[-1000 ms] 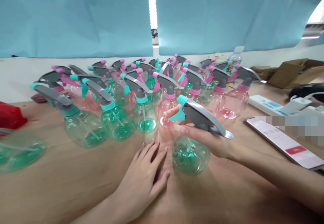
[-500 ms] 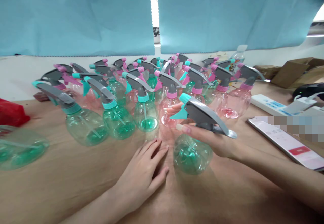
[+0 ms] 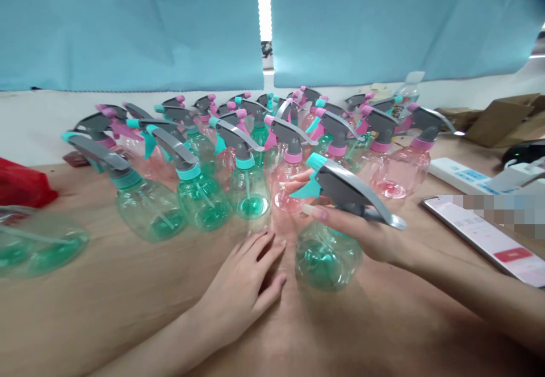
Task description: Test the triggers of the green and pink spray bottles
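My right hand [image 3: 361, 229] is wrapped round the neck of a green spray bottle [image 3: 327, 258] with a grey head and turquoise nozzle and trigger. The bottle stands upright on the brown table, and part of its collar is hidden by the fingers. Palm down on the table, my left hand [image 3: 249, 275] lies with its fingers stretched out, just left of that bottle and touching no bottle. Beyond the hands stand a clear green spray bottle [image 3: 249, 195], a darker green spray bottle [image 3: 204, 201] and a pink spray bottle [image 3: 293, 178].
Several more green and pink spray bottles crowd the back of the table. A phone [image 3: 485, 241] and a white power strip [image 3: 460, 175] lie at the right, with a cardboard box [image 3: 498, 118] behind. At the left are a red plastic bag [image 3: 25, 184] and another green bottle [image 3: 55, 246].
The whole view has shifted slightly, so everything appears a little further right and higher. Both hands keep their poses, and the right hand still holds the same spray bottle.
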Tool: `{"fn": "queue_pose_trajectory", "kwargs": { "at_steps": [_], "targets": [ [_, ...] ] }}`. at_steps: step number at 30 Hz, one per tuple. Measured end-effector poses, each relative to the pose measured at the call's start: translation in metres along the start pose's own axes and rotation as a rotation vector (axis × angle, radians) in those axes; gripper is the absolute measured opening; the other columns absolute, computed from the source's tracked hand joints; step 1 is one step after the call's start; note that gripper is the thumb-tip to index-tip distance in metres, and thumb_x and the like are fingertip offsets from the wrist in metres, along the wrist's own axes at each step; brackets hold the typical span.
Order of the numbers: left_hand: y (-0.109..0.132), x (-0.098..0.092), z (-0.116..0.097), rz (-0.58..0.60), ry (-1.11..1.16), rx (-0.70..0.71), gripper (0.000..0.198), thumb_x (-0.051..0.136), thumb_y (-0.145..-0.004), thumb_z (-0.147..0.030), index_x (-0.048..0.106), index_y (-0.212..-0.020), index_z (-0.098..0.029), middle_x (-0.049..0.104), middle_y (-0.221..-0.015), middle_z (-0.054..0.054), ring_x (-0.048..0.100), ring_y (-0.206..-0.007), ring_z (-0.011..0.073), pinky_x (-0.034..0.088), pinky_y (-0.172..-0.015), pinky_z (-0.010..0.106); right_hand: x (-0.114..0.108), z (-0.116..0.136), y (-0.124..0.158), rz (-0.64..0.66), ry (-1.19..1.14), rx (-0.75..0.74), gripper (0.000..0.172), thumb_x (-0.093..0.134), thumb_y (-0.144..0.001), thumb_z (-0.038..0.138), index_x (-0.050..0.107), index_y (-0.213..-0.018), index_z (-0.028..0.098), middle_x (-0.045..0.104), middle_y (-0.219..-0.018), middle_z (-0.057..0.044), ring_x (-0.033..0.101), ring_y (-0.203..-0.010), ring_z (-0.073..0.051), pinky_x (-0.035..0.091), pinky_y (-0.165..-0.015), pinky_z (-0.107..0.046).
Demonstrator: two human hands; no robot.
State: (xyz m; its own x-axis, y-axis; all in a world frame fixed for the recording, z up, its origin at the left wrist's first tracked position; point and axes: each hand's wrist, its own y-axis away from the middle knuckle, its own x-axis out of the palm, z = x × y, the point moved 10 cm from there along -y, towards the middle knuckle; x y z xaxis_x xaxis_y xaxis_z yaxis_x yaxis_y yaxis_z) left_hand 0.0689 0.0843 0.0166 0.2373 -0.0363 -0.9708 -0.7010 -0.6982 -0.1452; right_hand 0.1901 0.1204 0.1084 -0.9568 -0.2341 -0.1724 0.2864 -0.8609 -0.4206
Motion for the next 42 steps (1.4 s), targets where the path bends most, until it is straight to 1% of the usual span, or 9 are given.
{"fn": "queue_pose_trajectory", "kwargs": {
  "at_steps": [2,6,11,15,19,28,32,38,42],
  "targets": [
    [0.0,-0.0002,-0.0002,-0.004,-0.004,0.002,0.043,0.046,-0.096,-0.031,0.046,-0.137,-0.016,0.045,-0.142,0.014,0.038,-0.132,0.0294,0.035,-0.105,0.051,0.0003,-0.0008,0.0,0.009,-0.017,-0.01,0.016,0.065,-0.082,0.021,0.062,-0.096,0.025,0.064,-0.098,0.0,0.061,-0.1,-0.016,0.051,-0.087,-0.03],
    [-0.0005,-0.0007,0.0003,-0.007,-0.004,0.001,0.042,0.046,-0.096,-0.03,0.046,-0.136,-0.017,0.046,-0.142,0.013,0.038,-0.132,0.0292,0.035,-0.105,0.051,-0.0016,-0.0015,0.0013,0.001,0.012,-0.008,0.011,0.063,-0.083,0.019,0.061,-0.091,0.026,0.064,-0.087,0.001,0.061,-0.104,-0.018,0.051,-0.086,-0.03],
    [-0.0016,-0.0022,-0.0002,-0.007,0.008,0.003,0.043,0.046,-0.096,-0.03,0.047,-0.136,-0.016,0.046,-0.141,0.014,0.038,-0.132,0.0297,0.036,-0.104,0.05,-0.001,0.0004,0.0008,-0.003,0.011,0.0,0.025,0.065,-0.082,0.027,0.06,-0.106,0.027,0.064,-0.112,-0.001,0.06,-0.105,-0.02,0.05,-0.087,-0.034],
    [-0.0017,-0.0019,0.0,-0.008,0.008,0.001,0.042,0.047,-0.095,-0.029,0.048,-0.135,-0.016,0.047,-0.141,0.014,0.039,-0.131,0.0299,0.036,-0.104,0.05,0.0014,0.0022,-0.0004,0.007,0.031,0.006,0.02,0.063,-0.083,0.026,0.062,-0.102,0.026,0.067,-0.097,-0.001,0.062,-0.099,-0.018,0.05,-0.086,-0.034],
    [-0.0015,-0.0009,0.0003,-0.006,0.006,0.0,0.042,0.046,-0.096,-0.031,0.047,-0.136,-0.017,0.046,-0.142,0.014,0.038,-0.132,0.0296,0.036,-0.103,0.05,-0.0005,0.0013,0.0001,-0.015,0.03,0.023,0.001,0.062,-0.083,0.025,0.063,-0.083,0.025,0.065,-0.08,0.0,0.063,-0.094,-0.018,0.051,-0.081,-0.031],
    [-0.0006,-0.001,-0.0004,0.002,0.002,-0.007,0.042,0.047,-0.095,-0.031,0.048,-0.135,-0.017,0.046,-0.142,0.014,0.038,-0.131,0.0292,0.037,-0.103,0.049,-0.0038,-0.0013,0.003,-0.032,0.071,0.011,0.01,0.063,-0.084,0.027,0.063,-0.094,0.027,0.059,-0.072,0.002,0.062,-0.081,-0.016,0.051,-0.074,-0.03],
    [-0.0003,-0.0009,0.0003,-0.01,0.009,-0.002,0.042,0.046,-0.095,-0.031,0.047,-0.135,-0.018,0.045,-0.142,0.013,0.039,-0.131,0.0286,0.037,-0.103,0.049,-0.0027,-0.0063,0.0038,-0.007,0.078,0.031,0.027,0.062,-0.085,0.031,0.058,-0.111,0.028,0.063,-0.083,0.001,0.062,-0.082,-0.017,0.05,-0.072,-0.03],
    [-0.0011,-0.0016,-0.0006,0.001,0.011,0.001,0.042,0.045,-0.096,-0.031,0.047,-0.135,-0.016,0.046,-0.142,0.014,0.038,-0.131,0.0293,0.037,-0.102,0.05,-0.0001,-0.0023,0.001,0.011,0.03,0.002,0.024,0.061,-0.085,0.025,0.057,-0.109,0.025,0.065,-0.109,-0.002,0.062,-0.095,-0.016,0.049,-0.082,-0.03],
    [-0.0014,-0.0018,-0.0002,0.008,0.012,-0.004,0.042,0.047,-0.096,-0.031,0.048,-0.135,-0.016,0.045,-0.142,0.015,0.038,-0.132,0.0296,0.037,-0.103,0.049,0.0009,-0.0021,0.001,0.018,0.043,-0.001,0.022,0.06,-0.087,0.028,0.057,-0.108,0.024,0.063,-0.113,-0.002,0.062,-0.092,-0.015,0.049,-0.081,-0.031]
  ]
}}
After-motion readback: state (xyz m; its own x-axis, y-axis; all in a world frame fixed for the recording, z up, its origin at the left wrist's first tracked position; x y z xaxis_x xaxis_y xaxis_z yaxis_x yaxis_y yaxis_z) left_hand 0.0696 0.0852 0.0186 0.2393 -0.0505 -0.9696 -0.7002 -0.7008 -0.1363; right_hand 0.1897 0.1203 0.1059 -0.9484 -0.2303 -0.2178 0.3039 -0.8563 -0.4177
